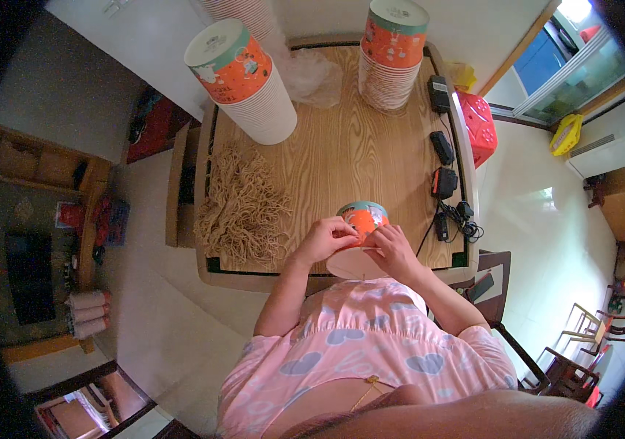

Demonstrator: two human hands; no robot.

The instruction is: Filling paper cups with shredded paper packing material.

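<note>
Close to my body, at the table's near edge, an orange paper bucket (367, 218) with a green band is tilted so its white open end is towards me. My left hand (329, 241) is closed at its left side, fingertips pinched at the rim. On the right side my right hand (394, 252) grips the rim, thumb and fingers bent around it. Whether a thin strand is between the fingertips is too small to tell. To the left lies a loose heap of tan twine pieces (243, 208).
Two stacks of similar paper buckets, a left stack (257, 95) and a right stack (391, 62), stand at the far side of the wooden table (327, 157). Clear plastic wrap (316, 77) lies between them. Black chargers and cables (444, 183) line the right edge. A red stool (478, 128) stands beyond.
</note>
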